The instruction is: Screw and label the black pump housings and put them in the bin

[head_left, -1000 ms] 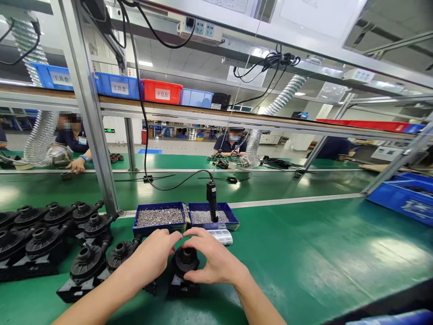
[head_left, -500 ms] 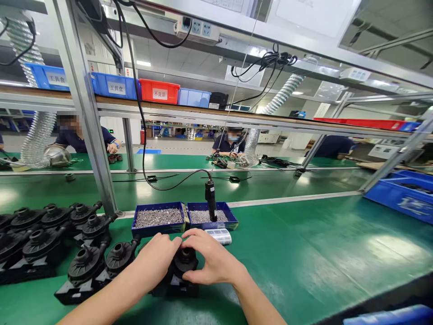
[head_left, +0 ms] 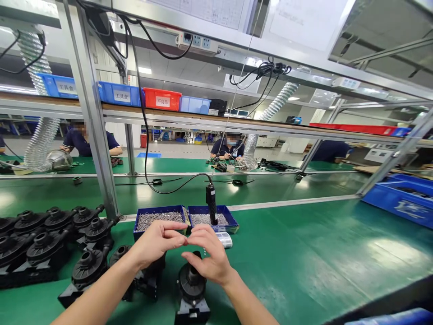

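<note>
My left hand (head_left: 161,240) and my right hand (head_left: 210,253) meet at the fingertips above a black round-topped pump housing (head_left: 192,286) with an upright spout. Thumb and fingers of the left hand are drawn together near the right fingertips; anything between them is too small to make out. My right fingers are curled, the thumb lower and apart, and small shiny screws (head_left: 204,251) show inside the curl. The right hand partly covers the spout. Behind the hands are two blue bins of screws, the left bin (head_left: 159,209) and the right bin (head_left: 233,221).
An electric screwdriver (head_left: 211,205) hangs on its cord over the right bin. Several more pump housings (head_left: 87,266) stand in rows on the left. A clear roll (head_left: 225,240) lies by the right bin. A metal post (head_left: 98,117) rises at the left; a blue crate (head_left: 399,198) stands at right.
Both hands have come off the pump housing and lifted above it, fingertips together. That housing now stands nearer to me, apart from the ones at left.
</note>
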Available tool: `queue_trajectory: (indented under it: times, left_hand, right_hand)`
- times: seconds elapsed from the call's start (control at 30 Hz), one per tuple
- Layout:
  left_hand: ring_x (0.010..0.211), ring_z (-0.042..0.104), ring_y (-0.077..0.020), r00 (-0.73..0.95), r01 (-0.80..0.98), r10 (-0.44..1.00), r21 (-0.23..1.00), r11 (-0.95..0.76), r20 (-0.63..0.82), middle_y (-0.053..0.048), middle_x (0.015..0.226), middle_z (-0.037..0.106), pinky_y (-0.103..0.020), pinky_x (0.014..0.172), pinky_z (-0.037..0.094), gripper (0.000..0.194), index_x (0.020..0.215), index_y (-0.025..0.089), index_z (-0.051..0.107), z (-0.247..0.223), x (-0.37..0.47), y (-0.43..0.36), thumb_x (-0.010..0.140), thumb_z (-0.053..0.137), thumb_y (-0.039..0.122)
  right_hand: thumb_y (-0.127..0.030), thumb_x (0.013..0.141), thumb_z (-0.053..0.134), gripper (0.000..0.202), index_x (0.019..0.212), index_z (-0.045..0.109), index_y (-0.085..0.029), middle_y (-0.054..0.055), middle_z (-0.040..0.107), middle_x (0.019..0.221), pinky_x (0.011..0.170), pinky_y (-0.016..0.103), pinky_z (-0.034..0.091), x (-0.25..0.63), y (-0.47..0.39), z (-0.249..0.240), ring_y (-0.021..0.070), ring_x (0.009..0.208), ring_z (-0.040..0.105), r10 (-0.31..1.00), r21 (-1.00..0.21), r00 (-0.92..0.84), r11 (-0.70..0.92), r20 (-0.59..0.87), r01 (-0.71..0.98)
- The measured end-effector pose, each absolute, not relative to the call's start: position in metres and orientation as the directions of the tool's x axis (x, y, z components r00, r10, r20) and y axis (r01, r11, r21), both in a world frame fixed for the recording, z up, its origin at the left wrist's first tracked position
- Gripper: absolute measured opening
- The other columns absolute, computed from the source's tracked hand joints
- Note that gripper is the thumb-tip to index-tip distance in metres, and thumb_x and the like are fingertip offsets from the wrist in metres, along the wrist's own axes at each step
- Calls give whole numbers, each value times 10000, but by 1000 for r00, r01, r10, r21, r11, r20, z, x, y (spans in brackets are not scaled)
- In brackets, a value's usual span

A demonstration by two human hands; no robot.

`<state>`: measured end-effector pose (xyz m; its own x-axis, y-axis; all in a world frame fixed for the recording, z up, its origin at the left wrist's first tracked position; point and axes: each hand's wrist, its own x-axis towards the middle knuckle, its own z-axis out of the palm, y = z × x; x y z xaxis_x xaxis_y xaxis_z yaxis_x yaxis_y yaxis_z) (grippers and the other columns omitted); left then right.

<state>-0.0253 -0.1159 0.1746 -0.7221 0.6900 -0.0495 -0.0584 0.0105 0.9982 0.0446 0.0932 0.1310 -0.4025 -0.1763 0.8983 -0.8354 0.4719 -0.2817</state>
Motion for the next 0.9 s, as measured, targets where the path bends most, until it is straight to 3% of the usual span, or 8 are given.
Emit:
queue_trajectory:
  times: [0.13, 0.3, 0.43, 0.53, 0.6, 0.7, 0.8, 0.9]
  left_hand:
    - [910, 756, -215, -717, -282, 689, 948, -145, -108, -146, 1037, 830, -334, 962, 542, 901, 1311, 96, 743, 160, -18, -100, 580, 1071, 509]
    - [1036, 757, -272, -638, -326, 765, 931, -163, -90, -185, 1128, 809, -408, 1083, 517, 889, 1378, 75, 715, 160, -16, -96, 657, 1023, 494]
    - [1242, 696, -327, -722, 76, 691, 989, 129, -35, -147, 1302, 766, -444, 1129, 503, 821, 1534, 159, 604, 173, -24, -117, 790, 843, 410]
    - [1422, 568, -366, -832, 355, 555, 782, 512, 13, -107, 1488, 664, -488, 1231, 406, 659, 1441, 243, 704, 184, -31, -144, 792, 756, 344]
    - [1392, 588, -390, -843, 359, 534, 666, 654, -70, -120, 1451, 688, -489, 1207, 426, 629, 1401, 240, 736, 189, -33, -158, 786, 749, 369]
    - [1299, 646, -378, -811, 310, 545, 633, 709, -213, -100, 1368, 727, -414, 1088, 514, 687, 1397, 263, 734, 193, -31, -170, 722, 786, 385]
    - [1296, 636, -345, -801, 282, 526, 594, 754, -287, -52, 1370, 711, -368, 1036, 509, 744, 1395, 329, 715, 194, -25, -172, 656, 760, 257]
    - [1196, 672, -325, -790, 321, 537, 547, 773, -295, -50, 1240, 749, -357, 968, 494, 641, 1251, 331, 773, 191, -23, -169, 643, 679, 151]
  right_hand:
    - [-78, 977, 751, 222, 1153, 720, -208, 101, 705, 1052, 933, 473, 562, 47, 89, 133, 291, 1074, 606, -150, -143, -292, 610, 945, -779]
    - [-22, 987, 637, 312, 1196, 737, -230, 123, 647, 1202, 1010, 512, 531, 54, 99, 136, 314, 1206, 540, -198, -112, -331, 684, 923, -721]
    - [-88, 981, 651, 179, 997, 721, -252, 85, 657, 1227, 1091, 517, 505, 55, 118, 140, 318, 1328, 495, -293, -378, -647, 616, 704, -691]
    - [-92, 941, 683, 166, 891, 721, -246, 62, 647, 1310, 1167, 553, 447, 54, 130, 139, 344, 1452, 408, -365, -526, -832, 650, 417, -549]
    - [-87, 920, 697, 171, 852, 731, -240, 55, 637, 1339, 1192, 570, 417, 54, 133, 138, 360, 1496, 364, -356, -568, -886, 679, 299, -465]
    - [-90, 916, 700, 177, 853, 759, -244, 51, 635, 1361, 1215, 585, 389, 58, 129, 138, 370, 1524, 333, -320, -601, -925, 705, 205, -377]
    - [-70, 902, 704, 204, 854, 789, -250, 51, 662, 1320, 1218, 578, 397, 63, 123, 142, 370, 1517, 360, -294, -612, -940, 716, 170, -335]
    - [-48, 879, 738, 225, 826, 808, -255, 53, 697, 1243, 1202, 561, 440, 65, 121, 142, 368, 1491, 414, -270, -621, -950, 721, 155, -306]
